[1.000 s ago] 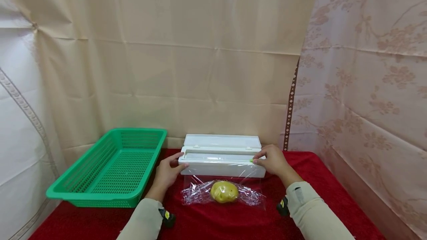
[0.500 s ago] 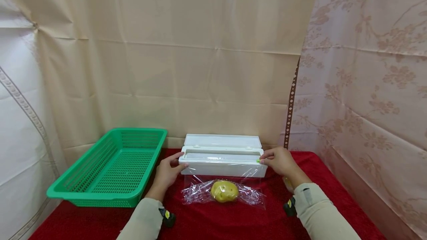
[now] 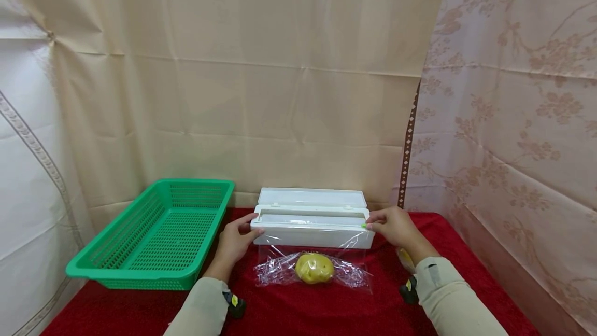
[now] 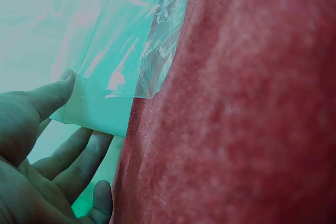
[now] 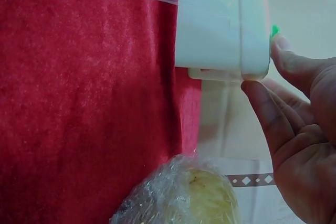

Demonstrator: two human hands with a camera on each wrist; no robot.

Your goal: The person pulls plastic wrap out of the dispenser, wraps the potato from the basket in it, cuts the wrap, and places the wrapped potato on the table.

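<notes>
A white cling film dispenser (image 3: 312, 238) lies across the table with its lid (image 3: 312, 197) tipped back. Clear cling film (image 3: 270, 272) comes out over its front and lies around a yellow potato (image 3: 314, 268). My left hand (image 3: 235, 242) holds the dispenser's left end, thumb on the front face (image 4: 79, 103) and fingers around the end. At the right end, my right hand (image 3: 396, 227) has its thumb on the small green slide cutter (image 5: 275, 30), with the index fingertip against the box's end. The cutter is partly hidden by the thumb.
A green plastic basket (image 3: 116, 275) stands left of the left hand. Another potato in cling film (image 5: 210, 198) sits near the right wrist, partly hidden behind the forearm in the head view. Red cloth (image 3: 284, 312) covers the table; curtains hang behind and at the sides.
My right hand has slid rightward with the green cutter to the dispenser's right end. The wrapped potato behind the right forearm has come into view. My left hand stays put.
</notes>
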